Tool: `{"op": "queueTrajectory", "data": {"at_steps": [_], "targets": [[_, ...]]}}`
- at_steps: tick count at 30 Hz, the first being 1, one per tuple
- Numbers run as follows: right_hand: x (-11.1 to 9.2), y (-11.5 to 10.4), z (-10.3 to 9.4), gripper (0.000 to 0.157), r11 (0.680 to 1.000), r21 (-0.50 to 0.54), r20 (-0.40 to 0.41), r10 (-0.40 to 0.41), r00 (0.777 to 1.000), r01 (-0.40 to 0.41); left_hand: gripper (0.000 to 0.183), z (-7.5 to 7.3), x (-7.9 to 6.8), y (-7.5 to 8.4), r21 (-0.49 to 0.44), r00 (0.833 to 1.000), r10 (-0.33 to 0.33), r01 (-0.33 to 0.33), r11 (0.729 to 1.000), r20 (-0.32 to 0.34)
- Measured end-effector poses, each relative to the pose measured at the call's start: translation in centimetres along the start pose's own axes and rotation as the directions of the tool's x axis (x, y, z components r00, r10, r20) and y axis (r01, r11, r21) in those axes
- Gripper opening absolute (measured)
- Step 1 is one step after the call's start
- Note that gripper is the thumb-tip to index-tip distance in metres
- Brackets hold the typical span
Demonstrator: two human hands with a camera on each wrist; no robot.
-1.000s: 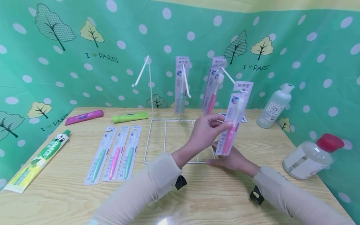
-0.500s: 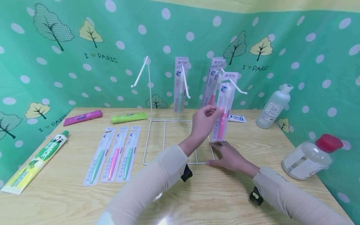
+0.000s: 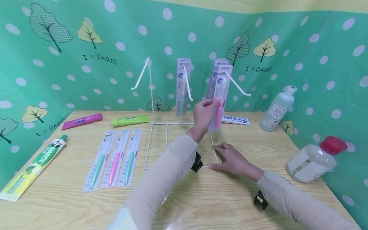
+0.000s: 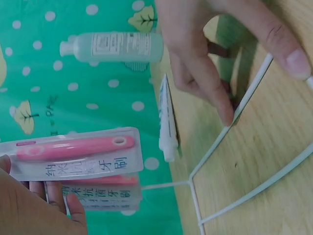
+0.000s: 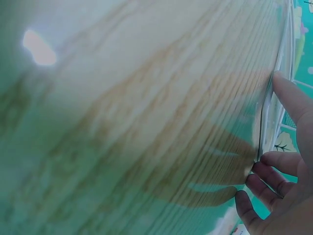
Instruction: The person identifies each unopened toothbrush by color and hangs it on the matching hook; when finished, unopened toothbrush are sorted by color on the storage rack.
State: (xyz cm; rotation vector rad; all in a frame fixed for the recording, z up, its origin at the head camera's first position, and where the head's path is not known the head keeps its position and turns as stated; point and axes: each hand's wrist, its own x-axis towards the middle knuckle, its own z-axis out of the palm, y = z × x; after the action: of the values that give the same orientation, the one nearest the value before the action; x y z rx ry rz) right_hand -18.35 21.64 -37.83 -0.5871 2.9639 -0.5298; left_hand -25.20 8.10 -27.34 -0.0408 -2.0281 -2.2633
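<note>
My left hand [image 3: 203,115] pinches a packaged pink toothbrush [image 3: 219,115] by its card. The card hangs upright on the right hook [image 3: 237,84] of a white wire rack, near the hook's back end and in front of other packs there. In the left wrist view the pink handle [image 4: 73,148] shows through clear plastic. The right hand [image 3: 234,161] touches the rack's front right base corner, thumb on the front rod and fingers against the side rod. A green toothbrush pack [image 3: 181,86] hangs on the middle hook; the left hook [image 3: 140,74] carries nothing.
Three packaged toothbrushes [image 3: 113,159] lie left of the rack. Toothpaste tubes lie about: yellow-green [image 3: 34,167], magenta [image 3: 81,121], lime [image 3: 130,121] and white [image 3: 235,120]. A pump-less pale bottle [image 3: 277,108] and a red-capped jar [image 3: 313,161] stand at the right.
The left hand has pushed the pink toothbrush pack backward along the right hook, from its front tip to beside the packs behind. The right hand stays at the rack's corner.
</note>
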Motion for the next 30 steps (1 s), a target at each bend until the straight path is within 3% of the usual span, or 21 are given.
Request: {"op": "queueTrajectory", "data": {"at_steps": [7, 11, 15, 17, 25, 30], "targets": [[0.1, 0.0, 0.1, 0.087, 1.0, -0.006, -0.007, -0.008, 1.0, 0.008, 0.03, 0.0, 1.1, -0.3, 0.024, 0.999, -0.016, 0.017, 1.0, -0.05], [0.1, 0.0, 0.1, 0.088, 1.0, -0.007, -0.007, 0.004, 1.0, -0.004, 0.03, -1.0, 1.5, -1.0, 0.085, 0.997, 0.066, -0.062, 0.994, -0.042], [0.0, 0.1, 0.2, 0.088, 1.0, -0.012, 0.003, 0.028, 1.0, -0.028, 0.029, -2.5, 1.6, -2.0, 0.221, 0.986, 0.164, -0.156, 0.963, -0.019], [0.0, 0.1, 0.2, 0.088, 1.0, -0.013, 0.004, 0.028, 1.0, -0.028, 0.029, -3.4, 1.6, -2.2, 0.293, 0.984, 0.18, -0.169, 0.941, -0.011], [0.1, 0.2, 0.2, 0.089, 1.0, -0.005, 0.007, 0.021, 1.0, -0.021, 0.024, -7.6, 0.3, -3.0, 0.466, 0.99, 0.119, -0.142, 0.873, 0.079], [0.1, 0.1, 0.2, 0.089, 1.0, -0.005, 0.012, 0.013, 1.0, -0.013, 0.025, -11.2, -1.9, -2.8, 0.487, 0.983, 0.091, -0.158, 0.859, 0.159]]}}
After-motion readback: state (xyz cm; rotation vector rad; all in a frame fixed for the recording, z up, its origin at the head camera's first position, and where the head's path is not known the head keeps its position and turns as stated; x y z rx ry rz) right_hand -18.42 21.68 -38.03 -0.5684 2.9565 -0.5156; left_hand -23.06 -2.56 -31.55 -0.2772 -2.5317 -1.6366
